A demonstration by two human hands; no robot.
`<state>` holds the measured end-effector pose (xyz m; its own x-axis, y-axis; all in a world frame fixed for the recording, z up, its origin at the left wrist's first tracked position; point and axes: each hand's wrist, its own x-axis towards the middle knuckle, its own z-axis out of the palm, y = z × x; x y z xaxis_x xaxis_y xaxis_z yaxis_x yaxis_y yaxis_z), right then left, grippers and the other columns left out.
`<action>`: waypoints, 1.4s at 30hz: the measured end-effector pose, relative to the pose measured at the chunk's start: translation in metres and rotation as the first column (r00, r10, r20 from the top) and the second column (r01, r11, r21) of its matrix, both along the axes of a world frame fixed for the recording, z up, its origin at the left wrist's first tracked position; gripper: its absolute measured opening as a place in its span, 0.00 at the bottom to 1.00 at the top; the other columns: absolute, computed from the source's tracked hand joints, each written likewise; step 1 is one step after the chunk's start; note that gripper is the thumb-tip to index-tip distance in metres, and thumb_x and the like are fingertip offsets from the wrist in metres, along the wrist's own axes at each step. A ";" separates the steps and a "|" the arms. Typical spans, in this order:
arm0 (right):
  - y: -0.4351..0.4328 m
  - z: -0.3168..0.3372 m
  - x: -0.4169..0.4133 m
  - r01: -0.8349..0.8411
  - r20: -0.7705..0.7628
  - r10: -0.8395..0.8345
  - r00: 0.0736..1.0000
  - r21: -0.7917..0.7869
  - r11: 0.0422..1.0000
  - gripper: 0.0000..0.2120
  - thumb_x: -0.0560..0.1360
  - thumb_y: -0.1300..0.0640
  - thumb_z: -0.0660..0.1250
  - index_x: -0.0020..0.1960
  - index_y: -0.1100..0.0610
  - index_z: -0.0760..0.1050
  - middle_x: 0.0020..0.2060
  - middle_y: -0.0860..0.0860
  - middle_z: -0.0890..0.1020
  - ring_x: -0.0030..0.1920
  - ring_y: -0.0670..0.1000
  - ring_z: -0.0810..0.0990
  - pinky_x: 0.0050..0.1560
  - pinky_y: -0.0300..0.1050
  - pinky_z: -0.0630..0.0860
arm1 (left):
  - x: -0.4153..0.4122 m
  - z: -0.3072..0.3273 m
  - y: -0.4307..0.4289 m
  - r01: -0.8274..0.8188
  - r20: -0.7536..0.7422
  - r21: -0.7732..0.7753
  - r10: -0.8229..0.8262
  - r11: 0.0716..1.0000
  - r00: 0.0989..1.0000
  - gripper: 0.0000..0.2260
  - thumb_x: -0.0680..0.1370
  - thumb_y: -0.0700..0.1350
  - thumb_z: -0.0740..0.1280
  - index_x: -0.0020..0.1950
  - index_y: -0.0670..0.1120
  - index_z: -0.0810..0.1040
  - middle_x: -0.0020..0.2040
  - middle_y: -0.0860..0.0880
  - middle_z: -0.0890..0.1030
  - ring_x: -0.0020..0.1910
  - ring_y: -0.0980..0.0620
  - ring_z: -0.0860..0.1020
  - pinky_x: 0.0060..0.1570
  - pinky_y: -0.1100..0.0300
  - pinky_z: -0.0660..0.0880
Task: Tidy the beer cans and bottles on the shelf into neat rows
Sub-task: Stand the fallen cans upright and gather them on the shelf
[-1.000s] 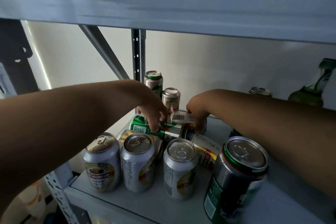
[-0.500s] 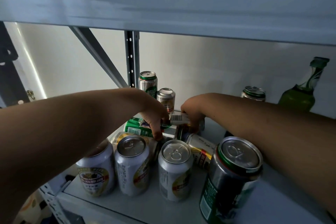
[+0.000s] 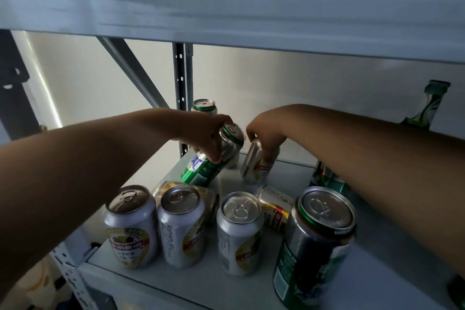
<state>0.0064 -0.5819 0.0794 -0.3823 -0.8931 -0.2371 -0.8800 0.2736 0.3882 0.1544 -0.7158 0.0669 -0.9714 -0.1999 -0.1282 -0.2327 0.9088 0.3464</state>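
Observation:
My left hand (image 3: 210,137) grips a green can (image 3: 203,170), tilted with its top up and to the right, its base near the white shelf (image 3: 201,282). My right hand (image 3: 268,134) holds a silver can (image 3: 253,167) from above, also tilted. Three silver cans (image 3: 182,226) stand upright in a row along the front edge. A tall green can (image 3: 314,246) stands at the front right. Two silver cans lie on their sides behind the row, one on the left (image 3: 164,187) and one on the right (image 3: 275,205). One green-rimmed can (image 3: 204,106) stands at the back.
A green bottle (image 3: 427,106) stands at the back right, partly behind my right forearm, and another green can (image 3: 327,178) shows under that arm. The upper shelf board (image 3: 231,0) hangs low overhead. A metal upright (image 3: 182,75) and diagonal brace (image 3: 130,68) stand at the back left.
Both hands have raised their cans from lying flat to tilted. The green can's top has swung upward in my left hand; the silver can has lifted under my right hand.

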 end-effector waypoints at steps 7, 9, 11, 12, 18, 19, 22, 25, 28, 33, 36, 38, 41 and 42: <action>-0.005 -0.005 0.004 0.055 0.023 -0.055 0.998 -0.035 0.998 0.24 0.68 0.42 0.74 0.58 0.56 0.79 0.48 0.52 0.82 0.42 0.51 0.82 0.39 0.44 0.79 | 0.017 0.006 -0.005 -0.149 -0.077 0.240 0.172 0.959 0.982 0.29 0.68 0.38 0.79 0.64 0.47 0.69 0.56 0.46 0.80 0.54 0.44 0.80 0.43 0.41 0.83; -0.003 -0.004 0.005 0.081 0.038 -0.080 0.996 -0.043 0.996 0.24 0.69 0.43 0.74 0.57 0.57 0.79 0.48 0.53 0.82 0.42 0.52 0.83 0.37 0.43 0.78 | 0.021 0.010 -0.005 -0.136 -0.056 0.257 0.155 0.957 0.986 0.31 0.70 0.38 0.78 0.67 0.51 0.67 0.58 0.49 0.77 0.53 0.45 0.80 0.43 0.40 0.83; -0.002 -0.005 0.005 0.079 0.034 -0.077 0.996 -0.058 0.995 0.23 0.70 0.43 0.73 0.57 0.58 0.80 0.48 0.53 0.83 0.40 0.51 0.82 0.35 0.42 0.78 | 0.025 0.013 -0.004 -0.098 -0.027 0.246 0.108 0.964 0.994 0.33 0.70 0.38 0.78 0.69 0.55 0.68 0.59 0.51 0.77 0.53 0.47 0.80 0.44 0.43 0.83; -0.002 -0.005 0.006 0.073 0.024 -0.072 0.997 -0.064 0.995 0.22 0.70 0.44 0.73 0.57 0.58 0.80 0.47 0.53 0.83 0.38 0.51 0.81 0.35 0.42 0.77 | 0.027 0.014 -0.002 -0.082 -0.030 0.231 0.091 0.970 0.995 0.32 0.69 0.37 0.78 0.68 0.56 0.70 0.57 0.52 0.78 0.53 0.48 0.81 0.43 0.46 0.84; 0.001 -0.005 0.012 0.046 0.002 -0.046 0.999 -0.073 0.996 0.21 0.70 0.42 0.73 0.55 0.57 0.79 0.45 0.51 0.81 0.43 0.51 0.79 0.37 0.42 0.72 | 0.019 0.009 0.002 -0.193 -0.164 0.049 0.198 0.980 0.966 0.25 0.64 0.51 0.82 0.55 0.48 0.76 0.49 0.48 0.82 0.42 0.48 0.85 0.36 0.51 0.84; 0.001 -0.005 0.013 0.043 -0.001 -0.043 0.999 -0.072 0.997 0.22 0.70 0.42 0.73 0.55 0.57 0.79 0.45 0.51 0.81 0.44 0.51 0.79 0.37 0.42 0.72 | 0.018 0.007 0.003 -0.212 -0.191 0.049 0.217 0.976 0.957 0.25 0.64 0.52 0.82 0.55 0.48 0.75 0.48 0.48 0.82 0.41 0.48 0.85 0.36 0.52 0.84; 0.002 -0.004 0.014 0.034 -0.017 -0.035 0.999 -0.060 0.998 0.24 0.70 0.41 0.73 0.56 0.57 0.79 0.46 0.51 0.81 0.42 0.50 0.78 0.35 0.41 0.71 | 0.014 0.002 0.003 -0.260 -0.239 0.080 0.271 0.962 0.932 0.26 0.65 0.52 0.81 0.57 0.48 0.73 0.49 0.49 0.81 0.44 0.49 0.84 0.35 0.52 0.84; 0.006 0.000 0.021 0.016 -0.061 -0.019 0.998 -0.046 0.999 0.26 0.70 0.41 0.73 0.60 0.57 0.78 0.48 0.51 0.81 0.43 0.50 0.77 0.33 0.41 0.69 | 0.015 0.005 0.005 -0.274 -0.194 -0.058 0.258 0.960 0.946 0.33 0.62 0.62 0.79 0.60 0.50 0.71 0.56 0.51 0.80 0.50 0.50 0.81 0.43 0.50 0.83; 0.016 0.017 0.034 -0.102 -0.137 0.086 0.987 -0.117 0.988 0.27 0.70 0.43 0.74 0.64 0.55 0.75 0.54 0.52 0.79 0.52 0.52 0.78 0.39 0.43 0.71 | 0.025 0.018 0.018 -0.261 -0.334 -0.371 0.134 0.891 0.933 0.37 0.65 0.64 0.76 0.69 0.51 0.68 0.62 0.51 0.72 0.61 0.49 0.71 0.56 0.49 0.77; 0.029 0.027 0.058 -0.029 0.091 0.020 0.996 0.099 0.995 0.22 0.68 0.43 0.77 0.56 0.52 0.79 0.49 0.50 0.82 0.47 0.50 0.83 0.38 0.40 0.79 | 0.033 0.039 0.058 0.235 0.153 -0.275 -0.199 0.932 0.968 0.14 0.72 0.51 0.74 0.55 0.63 0.77 0.50 0.61 0.81 0.45 0.64 0.77 0.45 0.70 0.74; 0.031 0.002 0.065 0.043 0.199 -0.106 0.974 0.299 0.953 0.30 0.67 0.43 0.78 0.64 0.54 0.77 0.52 0.53 0.81 0.45 0.51 0.84 0.39 0.41 0.82 | 0.017 0.012 0.058 0.336 0.467 -0.225 -0.201 0.915 0.861 0.22 0.72 0.46 0.76 0.66 0.52 0.78 0.57 0.53 0.82 0.44 0.61 0.77 0.38 0.80 0.68; 0.031 -0.012 0.065 0.043 0.209 -0.120 0.970 0.341 0.939 0.31 0.69 0.47 0.77 0.69 0.55 0.73 0.55 0.54 0.80 0.43 0.50 0.83 0.36 0.40 0.82 | 0.008 -0.005 0.054 0.352 0.504 -0.211 -0.208 0.912 0.839 0.25 0.73 0.43 0.76 0.69 0.52 0.75 0.59 0.51 0.81 0.50 0.56 0.78 0.35 0.81 0.67; 0.033 -0.024 0.063 0.029 0.260 -0.136 0.956 0.378 0.925 0.28 0.73 0.53 0.75 0.70 0.58 0.72 0.59 0.58 0.80 0.39 0.48 0.79 0.27 0.34 0.78 | -0.002 -0.018 0.048 0.354 0.545 -0.170 -0.212 0.920 0.811 0.26 0.74 0.39 0.73 0.71 0.50 0.73 0.61 0.48 0.81 0.53 0.52 0.79 0.40 0.78 0.72; 0.034 -0.026 0.062 0.015 0.265 -0.127 0.956 0.387 0.922 0.28 0.73 0.53 0.75 0.70 0.58 0.72 0.59 0.58 0.79 0.41 0.48 0.79 0.24 0.32 0.76 | -0.004 -0.021 0.048 0.357 0.566 -0.168 -0.206 0.919 0.798 0.26 0.74 0.39 0.73 0.71 0.50 0.73 0.61 0.47 0.81 0.55 0.50 0.79 0.48 0.73 0.76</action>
<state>0.0687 -0.5478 0.0531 -0.3094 -0.6878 -0.6567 -0.9509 0.2218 0.2157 0.1504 -0.6682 0.0460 -0.7842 -0.0263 -0.6200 -0.0296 0.9995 -0.0049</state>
